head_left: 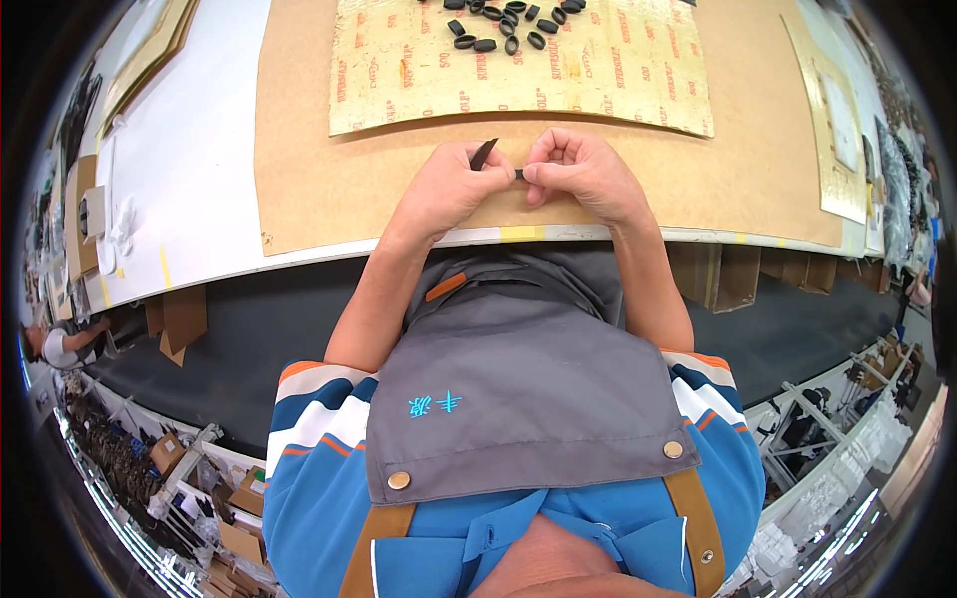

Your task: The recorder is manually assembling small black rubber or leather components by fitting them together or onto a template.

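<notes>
My left hand [449, 189] and my right hand [586, 177] meet over the brown sheet near the table's front edge. A dark, flat strip with a slanted tip [483, 153] sticks up from between my left thumb and fingers; I cannot tell whether it is a blade or a piece of material. Both hands pinch a small black piece [519, 174] between their fingertips, mostly covered. Farther back, several small black loops [511, 45] lie loosely heaped on a yellowish printed board [429, 95].
Brown sheet material [299, 189] covers the middle of the white table [199, 179]. Another yellowish board [842, 189] lies at the right, and a cardboard piece [150, 60] at the far left. Cardboard boxes [713, 274] stand under the table edge. Another person [70, 344] is at the far left.
</notes>
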A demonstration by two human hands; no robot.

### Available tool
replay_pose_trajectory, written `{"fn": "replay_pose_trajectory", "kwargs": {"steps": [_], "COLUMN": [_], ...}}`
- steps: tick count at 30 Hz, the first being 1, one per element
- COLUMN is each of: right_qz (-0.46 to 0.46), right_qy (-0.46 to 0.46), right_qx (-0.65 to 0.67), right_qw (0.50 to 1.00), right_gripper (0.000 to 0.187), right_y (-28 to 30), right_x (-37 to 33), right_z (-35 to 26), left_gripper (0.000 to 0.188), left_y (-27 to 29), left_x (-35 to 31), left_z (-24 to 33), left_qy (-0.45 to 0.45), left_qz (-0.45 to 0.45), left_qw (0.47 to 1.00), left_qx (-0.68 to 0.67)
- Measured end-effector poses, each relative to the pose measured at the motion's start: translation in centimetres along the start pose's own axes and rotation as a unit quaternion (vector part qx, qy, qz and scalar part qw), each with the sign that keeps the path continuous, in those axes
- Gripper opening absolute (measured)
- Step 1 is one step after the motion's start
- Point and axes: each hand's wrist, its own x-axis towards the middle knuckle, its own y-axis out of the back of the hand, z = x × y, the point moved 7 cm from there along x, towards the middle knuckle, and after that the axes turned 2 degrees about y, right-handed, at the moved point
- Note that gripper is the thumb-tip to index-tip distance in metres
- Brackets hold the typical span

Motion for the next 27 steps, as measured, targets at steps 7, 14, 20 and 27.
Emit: {"fn": "replay_pose_trajectory", "kwargs": {"steps": [7,14,20,27], "right_qz": [0.001,0.003,0.004,-0.032], "right_qy": [-0.001,-0.006,-0.019,0.004], "right_qx": [0.001,-0.003,-0.016,0.018], "right_qw": [1.0,1.0,1.0,0.999], "right_gripper": [0.011,0.01,0.009,0.012], "right_y": [-0.03,-0.01,-0.4,-0.57], "right_x": [0.0,0.01,0.12,0.41], "right_z": [0.01,0.19,0.1,0.05], "left_gripper": [0.013,0.013,0.013,0.013], "left_y": [0.02,-0.01,-0.19,-0.26], "left_x": [0.06,0.17,0.21,0.01], "left_z": [-0.05,-0.21,-0.07,0.02], "left_qy": [0.0,0.0,-0.018,0.008], "left_qz": [-0.004,-0.006,-0.018,-0.024], "left_qw": [1.0,1.0,0.999,1.0], "left_qx": [0.001,0.014,0.024,-0.009]}}
